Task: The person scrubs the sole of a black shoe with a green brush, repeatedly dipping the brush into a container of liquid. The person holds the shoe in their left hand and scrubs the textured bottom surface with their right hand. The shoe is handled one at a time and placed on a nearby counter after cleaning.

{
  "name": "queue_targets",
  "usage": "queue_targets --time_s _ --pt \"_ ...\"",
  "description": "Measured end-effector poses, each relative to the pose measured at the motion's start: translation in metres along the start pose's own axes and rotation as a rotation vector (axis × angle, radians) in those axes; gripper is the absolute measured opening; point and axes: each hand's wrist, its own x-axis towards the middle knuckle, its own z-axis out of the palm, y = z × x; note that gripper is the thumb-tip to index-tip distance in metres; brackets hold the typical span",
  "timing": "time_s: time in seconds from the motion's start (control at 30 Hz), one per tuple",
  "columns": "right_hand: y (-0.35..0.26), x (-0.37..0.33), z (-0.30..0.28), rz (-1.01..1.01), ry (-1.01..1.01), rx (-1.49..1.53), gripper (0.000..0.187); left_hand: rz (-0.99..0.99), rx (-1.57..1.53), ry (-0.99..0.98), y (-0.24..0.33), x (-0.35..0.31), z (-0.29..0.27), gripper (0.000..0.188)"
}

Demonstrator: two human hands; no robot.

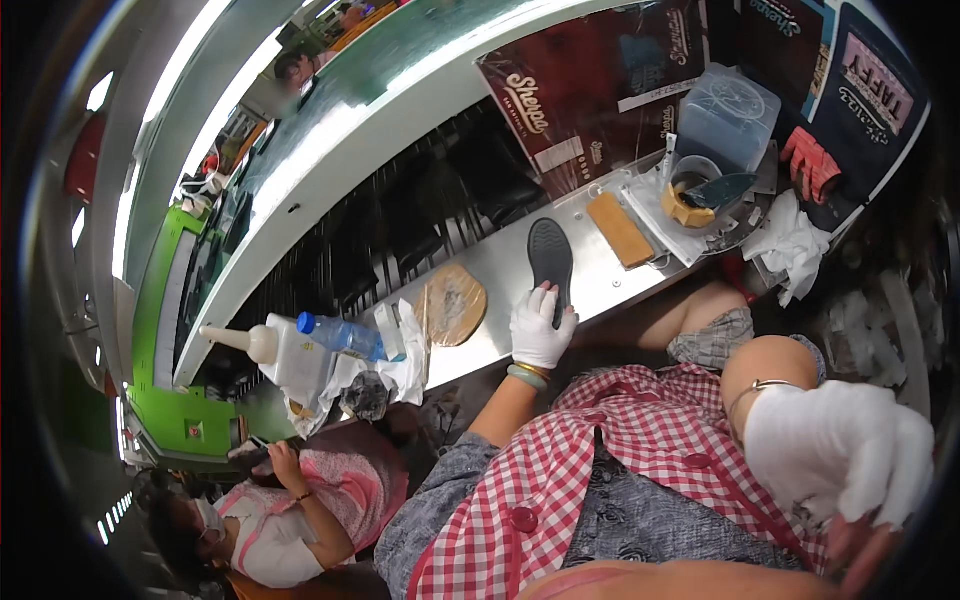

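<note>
On the metal bench ledge lies a black shoe sole (550, 262), its ridged tread facing up. My left hand (541, 332), in a white glove with bare fingertips, grips the sole's near end. Raised close to the camera at the right is my right hand (838, 450), also white-gloved. Its fingers reach downward, slightly apart, with bare tips and nothing visible in them. Left of the sole sits a round tan pad (456, 305) with a worn grey middle. An orange-brown block (619, 229) rests to the right of the sole.
At the left stand a white nozzle bottle (290, 350) and a blue-capped bottle (345, 338) beside crumpled paper. Back right are a tape-wrapped cup (690, 200), a translucent container (728, 118) and a red glove (810, 165). A seated person (290, 520) is at lower left.
</note>
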Motion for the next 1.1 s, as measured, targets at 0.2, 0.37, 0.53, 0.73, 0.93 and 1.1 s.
queue_targets --time_s 0.2,0.37,0.53,0.73,0.93,1.1 --pt "0.013 -0.015 0.016 -0.248 0.121 -0.23 0.015 -0.005 0.041 0.027 -0.003 -0.003 -0.008 0.034" --pt "0.033 -0.054 0.007 -0.26 -0.191 -0.321 0.019 0.003 0.033 0.067 -0.004 -0.003 -0.005 0.033" --pt "0.029 -0.082 -0.05 0.325 -0.462 -0.273 0.036 0.009 0.044 0.042 -0.003 -0.004 -0.001 0.036" --pt "0.018 -0.085 -0.099 0.718 -0.213 -1.497 0.027 0.029 0.045 0.024 0.0 -0.001 0.002 0.035" --pt "0.035 -0.101 -0.176 0.925 0.303 -1.563 0.034 0.05 0.06 0.033 -0.005 -0.003 0.006 0.034" --pt "0.057 -0.105 -0.238 0.924 0.427 -1.301 0.031 -0.013 -0.088 0.032 -0.005 -0.004 0.005 0.038"
